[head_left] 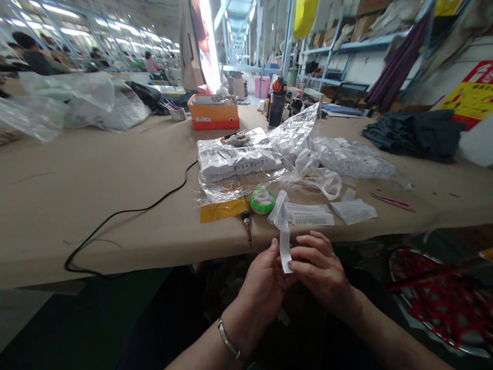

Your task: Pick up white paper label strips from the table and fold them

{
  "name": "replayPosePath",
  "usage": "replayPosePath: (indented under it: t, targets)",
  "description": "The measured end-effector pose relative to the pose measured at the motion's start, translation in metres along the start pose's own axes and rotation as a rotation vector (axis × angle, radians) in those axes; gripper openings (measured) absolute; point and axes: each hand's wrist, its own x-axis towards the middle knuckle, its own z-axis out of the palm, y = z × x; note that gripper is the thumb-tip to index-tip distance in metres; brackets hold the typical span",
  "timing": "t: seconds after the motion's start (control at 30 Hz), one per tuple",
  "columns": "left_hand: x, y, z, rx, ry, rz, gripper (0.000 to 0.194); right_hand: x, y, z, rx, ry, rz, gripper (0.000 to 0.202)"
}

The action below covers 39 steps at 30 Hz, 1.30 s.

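Just below the table's front edge, a narrow white label strip hangs from a folded bundle of labels on the tabletop. My right hand pinches the strip's lower end from the right. Cupped at the left, my left hand has its thumb raised beside the strip and its fingers partly hidden behind it, holding the same end. Flat stacks of printed labels and more labels lie right of the bundle. A pen-shaped soldering iron points toward me, left of a green tub with white wadding.
Behind the labels lie plastic-wrapped white packs, a dark bottle and an orange box. Pink-handled tweezers or snips rest at the right. A black cord crosses the left. Red strips fill a basket lower right.
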Motion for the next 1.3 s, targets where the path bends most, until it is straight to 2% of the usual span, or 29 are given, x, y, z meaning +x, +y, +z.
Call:
replayPosePath:
  t: [0.07, 0.17, 0.27, 0.37, 0.43, 0.6, 0.73, 0.8, 0.93, 1.03, 1.3]
  targets:
    - [0.004, 0.000, 0.004, 0.017, 0.033, 0.031, 0.013, -0.004, -0.004, -0.003, 0.022, -0.041, -0.009, 0.012]
    - [0.008, -0.001, 0.005, 0.118, 0.115, 0.034, 0.006, -0.003, 0.006, -0.008, -0.017, -0.081, 0.038, 0.020]
    - [0.008, -0.002, 0.002, 0.238, 0.188, 0.003, 0.010, 0.002, 0.028, -0.011, -0.228, -0.118, 0.196, 0.032]
    - [0.006, -0.005, 0.000, 0.320, 0.220, -0.019, 0.012, 0.004, 0.043, -0.009, -0.404, -0.179, 0.260, 0.027]
    - [0.005, -0.007, -0.002, 0.352, 0.222, -0.023, 0.011, 0.003, 0.047, -0.007, -0.421, -0.161, 0.247, 0.022]
    - [0.003, -0.009, -0.002, 0.395, 0.204, -0.037, 0.013, 0.000, 0.052, -0.006, -0.312, -0.003, 0.243, 0.012]
    - [0.002, -0.006, 0.000, 0.365, 0.167, -0.117, 0.013, 0.001, 0.041, -0.012, -0.127, 0.107, 0.197, 0.013]
    - [0.001, -0.005, 0.000, 0.317, 0.102, -0.146, 0.013, 0.001, 0.028, -0.013, 0.003, 0.066, 0.126, 0.013]
    - [-0.001, -0.007, -0.002, 0.184, -0.027, -0.093, 0.010, -0.004, 0.002, -0.011, 0.177, -0.124, -0.011, 0.013]
    - [-0.002, -0.008, -0.002, 0.132, -0.009, -0.078, 0.007, -0.011, -0.003, -0.007, 0.164, -0.200, -0.039, 0.017]
    - [0.000, -0.013, -0.004, 0.105, -0.033, -0.092, 0.015, -0.018, -0.006, -0.004, 0.152, -0.231, -0.035, 0.016]
